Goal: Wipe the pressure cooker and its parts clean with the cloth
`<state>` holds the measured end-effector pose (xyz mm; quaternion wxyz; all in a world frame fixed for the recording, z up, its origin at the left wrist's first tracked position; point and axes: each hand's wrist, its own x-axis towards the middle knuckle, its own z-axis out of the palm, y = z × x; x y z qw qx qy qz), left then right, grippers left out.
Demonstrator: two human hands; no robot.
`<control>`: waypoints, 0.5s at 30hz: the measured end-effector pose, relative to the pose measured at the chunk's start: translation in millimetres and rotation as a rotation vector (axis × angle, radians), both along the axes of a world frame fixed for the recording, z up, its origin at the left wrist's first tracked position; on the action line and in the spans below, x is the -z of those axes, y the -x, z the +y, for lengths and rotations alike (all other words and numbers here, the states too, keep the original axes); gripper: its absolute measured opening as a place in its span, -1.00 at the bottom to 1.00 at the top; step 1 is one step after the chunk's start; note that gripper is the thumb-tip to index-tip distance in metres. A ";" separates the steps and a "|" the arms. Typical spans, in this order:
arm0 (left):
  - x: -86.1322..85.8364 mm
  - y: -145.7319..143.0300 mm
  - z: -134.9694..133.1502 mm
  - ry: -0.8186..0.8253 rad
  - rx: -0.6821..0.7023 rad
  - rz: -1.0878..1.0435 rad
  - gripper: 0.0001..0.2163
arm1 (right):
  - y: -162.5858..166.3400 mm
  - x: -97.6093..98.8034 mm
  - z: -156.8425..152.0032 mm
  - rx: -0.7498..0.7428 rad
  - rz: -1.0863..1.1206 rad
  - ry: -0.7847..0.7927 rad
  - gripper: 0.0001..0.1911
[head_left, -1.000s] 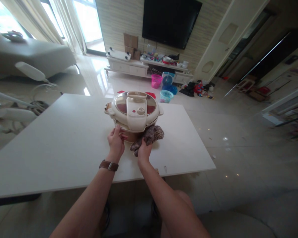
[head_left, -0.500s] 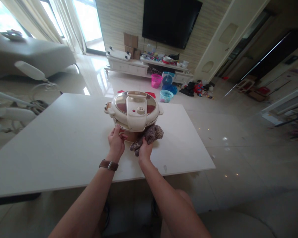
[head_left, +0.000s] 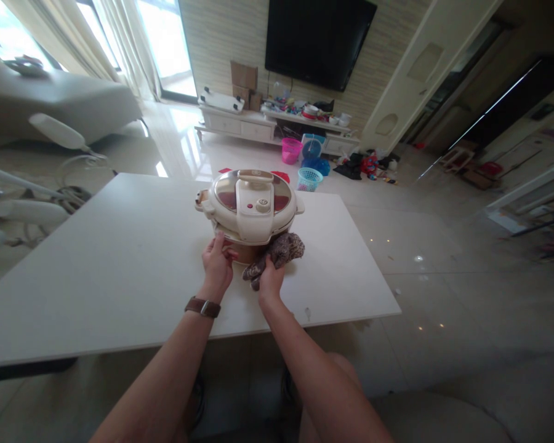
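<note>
We see the cream round pressure cooker (head_left: 252,223) standing upright and closed at the far middle of the white table (head_left: 120,264). The left hand (head_left: 218,266) lies flat and unclenched against its near wall, which we judge braces it against sliding. The right hand (head_left: 270,280) is clamped on a brown mottled cloth (head_left: 284,249) pressed to the cooker's near-right base. The top handle bar (head_left: 255,195) runs near to far, and the cloth's length runs near-left to far-right.
</note>
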<state>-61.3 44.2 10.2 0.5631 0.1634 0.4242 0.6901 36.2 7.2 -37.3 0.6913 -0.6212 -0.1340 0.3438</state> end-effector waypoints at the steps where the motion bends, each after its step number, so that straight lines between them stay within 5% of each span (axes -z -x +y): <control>1: -0.9 -0.4 -0.3 0.002 -0.003 -0.004 -0.60 | -0.1 0.6 0.3 0.001 -0.005 0.000 -0.70; 15: -5.7 3.2 -1.4 -0.003 0.049 -0.019 -0.56 | -1.7 10.9 1.7 0.013 0.034 0.002 -0.68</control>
